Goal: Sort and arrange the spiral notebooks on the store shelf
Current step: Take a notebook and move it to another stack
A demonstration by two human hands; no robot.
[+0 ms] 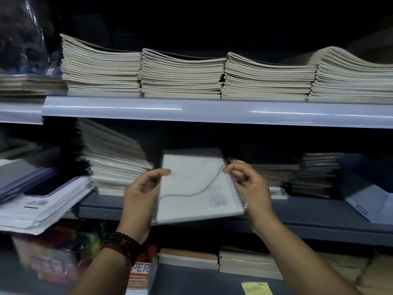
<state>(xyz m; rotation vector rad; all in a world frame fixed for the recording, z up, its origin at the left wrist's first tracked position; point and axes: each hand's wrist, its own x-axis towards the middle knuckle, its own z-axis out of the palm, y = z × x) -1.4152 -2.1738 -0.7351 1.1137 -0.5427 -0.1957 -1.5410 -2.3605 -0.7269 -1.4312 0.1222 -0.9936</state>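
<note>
A wrapped spiral notebook [197, 186] lies between the left grip [142, 192] and right grip [248, 184], both pinching its side edges, long axis pointing ahead into the shelf [319, 209].

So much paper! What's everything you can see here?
shelves: three, grey, across the view
notebook: one, white, clear-wrapped, before middle shelf
top stacks: four, cream, top shelf
leaning stack: one, cream, middle shelf left
dark stacks: about two, grey-black, middle shelf right
packets: one pile, white, far left
tan pads: few stacks, tan, bottom shelf
sticky note: one, yellow, bottom shelf
bracelet: one, black-red beads, left wrist
left hand: grips notebook's left edge
right hand: pinches notebook's spiral edge
</note>
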